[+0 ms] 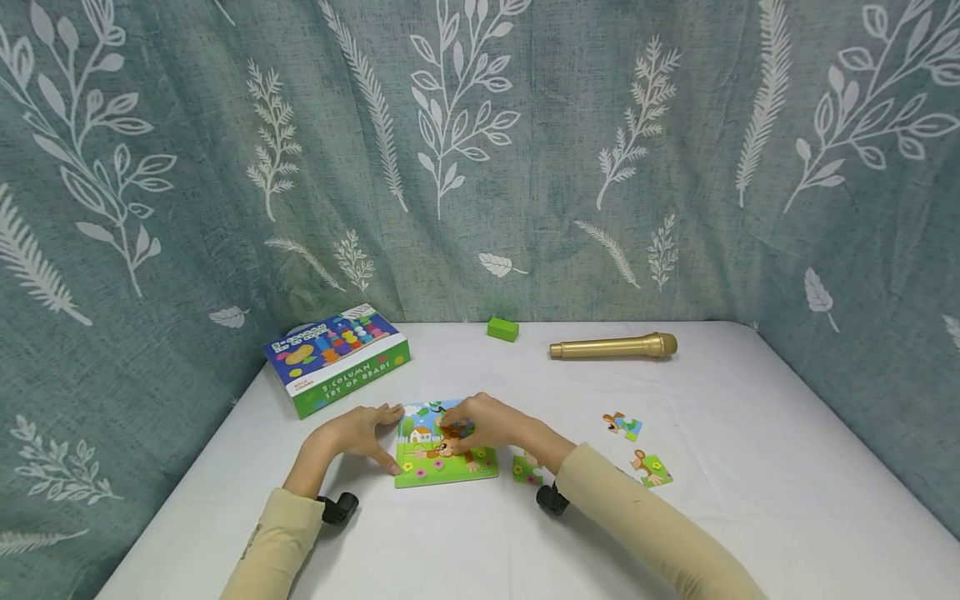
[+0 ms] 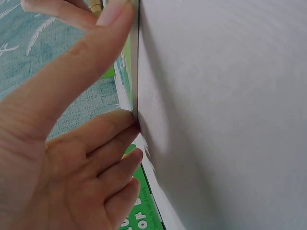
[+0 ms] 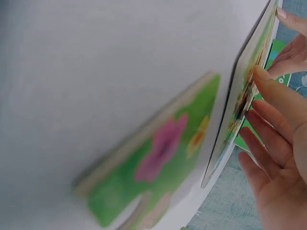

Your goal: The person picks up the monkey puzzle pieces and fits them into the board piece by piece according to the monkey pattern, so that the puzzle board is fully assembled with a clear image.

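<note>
A square picture puzzle board [image 1: 427,475] with a house, flowers and a monkey lies on the white table. My left hand [image 1: 356,433] rests at its left side, thumb near the lower corner and fingertips by the upper one, fingers fairly straight. Over the board's middle, my right hand [image 1: 483,425] pinches a brown puzzle piece [image 3: 243,103] between thumb and fingers, close against the picture; much of this piece is hidden. A green flowered puzzle piece [image 1: 527,471] lies just right of the board, partly under the right forearm.
Farther right lie a puzzle piece with a monkey face [image 1: 622,426] and another with green ground [image 1: 652,468]. A bead set box [image 1: 352,367] stands at the back left. At the back are a green block [image 1: 502,329] and a gold microphone [image 1: 611,347], before a patterned curtain [image 1: 555,208].
</note>
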### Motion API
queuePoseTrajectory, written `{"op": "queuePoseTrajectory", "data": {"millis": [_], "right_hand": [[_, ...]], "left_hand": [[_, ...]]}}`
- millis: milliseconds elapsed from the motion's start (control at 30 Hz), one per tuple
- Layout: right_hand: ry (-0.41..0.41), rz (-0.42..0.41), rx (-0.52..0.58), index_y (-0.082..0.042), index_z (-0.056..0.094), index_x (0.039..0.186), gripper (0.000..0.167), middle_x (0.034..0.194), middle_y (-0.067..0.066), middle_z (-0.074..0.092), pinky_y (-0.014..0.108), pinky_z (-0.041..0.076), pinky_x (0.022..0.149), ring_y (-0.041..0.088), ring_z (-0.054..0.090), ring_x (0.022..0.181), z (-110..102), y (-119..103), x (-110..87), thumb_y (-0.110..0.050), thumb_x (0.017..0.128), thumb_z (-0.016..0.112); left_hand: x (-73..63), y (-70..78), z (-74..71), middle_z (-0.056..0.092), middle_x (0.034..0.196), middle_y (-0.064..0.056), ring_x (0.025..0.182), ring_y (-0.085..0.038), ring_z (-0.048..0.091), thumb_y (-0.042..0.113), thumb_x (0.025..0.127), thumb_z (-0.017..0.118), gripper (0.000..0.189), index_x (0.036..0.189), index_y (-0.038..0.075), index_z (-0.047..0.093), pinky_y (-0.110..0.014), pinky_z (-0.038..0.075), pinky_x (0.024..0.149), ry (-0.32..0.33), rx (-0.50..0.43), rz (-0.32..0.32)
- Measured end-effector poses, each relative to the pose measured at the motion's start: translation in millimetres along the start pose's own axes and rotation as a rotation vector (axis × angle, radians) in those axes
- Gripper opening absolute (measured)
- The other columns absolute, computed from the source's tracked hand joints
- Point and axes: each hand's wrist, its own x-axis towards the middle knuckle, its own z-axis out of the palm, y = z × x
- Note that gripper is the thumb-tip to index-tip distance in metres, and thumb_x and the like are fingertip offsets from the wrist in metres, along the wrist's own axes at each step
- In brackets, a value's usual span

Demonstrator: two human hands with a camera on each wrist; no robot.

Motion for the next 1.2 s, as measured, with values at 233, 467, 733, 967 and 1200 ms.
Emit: {"op": "queuePoseTrajectory", "data": {"millis": [233,467,733,967,1200], "right_hand": [[0.026,-0.016,-0.012,-0.002,0.07,0.115,0.037,0.114,0.009,0.069,0.026,0.051,0.092,0.02,0.064,0.107,2.8,1.0,1.5,-0.023,0.084,0.076],[0.031,-0.019,-0.032,-0.002,0.07,0.115,0.039,0.116,0.008,0.069,0.022,0.051,0.09,0.017,0.065,0.105,3.8,-2.5,3.0,-0.024,0.083,0.077],[0.023,0.013,-0.041,-0.002,0.07,0.115,0.039,0.114,0.008,0.069,0.024,0.051,0.091,0.019,0.065,0.106,2.4,-8.4,2.6,-0.026,0.084,0.076],[0.015,0.018,-0.06,-0.004,0.071,0.114,0.039,0.115,0.006,0.069,0.023,0.052,0.089,0.019,0.065,0.106,3.0,-6.6,5.4,-0.028,0.084,0.076],[-0.012,0.015,-0.06,-0.006,0.069,0.118,0.043,0.119,0.004,0.067,0.024,0.05,0.092,0.017,0.063,0.11,3.1,0.0,5.3,-0.03,0.084,0.076]], "left_hand": [[0.3,-0.6,0.5,0.034,0.153,-0.013,0.141,-0.038,0.026,0.041,0.063,0.089,0.101,0.146,0.008,0.042,-0.056,0.021,0.114,-0.004,0.002,0.004],[0.3,-0.9,1.2,0.033,0.153,-0.014,0.141,-0.038,0.025,0.041,0.063,0.089,0.1,0.146,0.008,0.042,-0.056,0.02,0.114,-0.008,-0.002,0.0],[-0.7,-0.1,0.3,0.033,0.153,-0.015,0.141,-0.038,0.025,0.041,0.064,0.088,0.101,0.146,0.007,0.042,-0.055,0.021,0.114,-0.011,0.001,0.003],[-1.7,1.8,-0.7,0.032,0.152,-0.019,0.14,-0.041,0.025,0.041,0.064,0.088,0.101,0.146,0.006,0.041,-0.057,0.021,0.113,-0.014,0.007,0.004],[-0.5,1.4,-0.6,0.032,0.153,-0.016,0.141,-0.039,0.025,0.041,0.064,0.088,0.1,0.146,0.007,0.041,-0.055,0.021,0.114,-0.015,0.003,-0.002]]}}
